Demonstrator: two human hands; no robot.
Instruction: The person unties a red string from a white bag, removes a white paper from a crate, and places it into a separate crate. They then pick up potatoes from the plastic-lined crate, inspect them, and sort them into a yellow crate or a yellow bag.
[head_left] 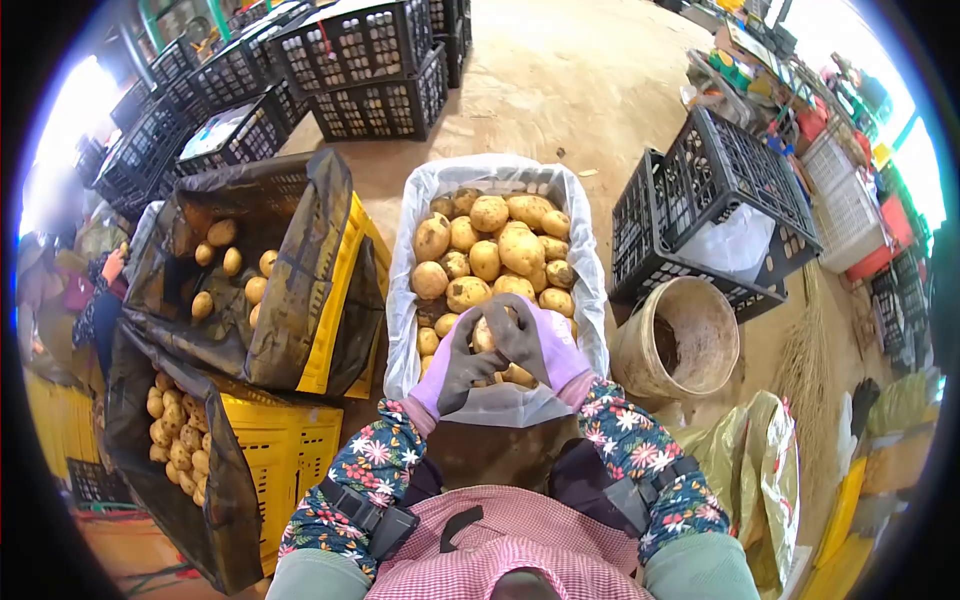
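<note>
My left hand, in a purple and dark grey glove, is closed with its fingers curled at the near end of a crate lined with white plastic. My right hand, gloved alike, meets it at the fingertips. Between the two hands a potato shows in part, gripped from both sides; the fingers hide the rest. Just beyond them lies a heap of yellow-brown potatoes, some with dark soil patches, filling the lined crate.
To the left stand yellow crates with dark liners, holding a few potatoes and many smaller ones. A dirty white bucket and black crates are at right. Stacked black crates stand behind; a sack lies near right.
</note>
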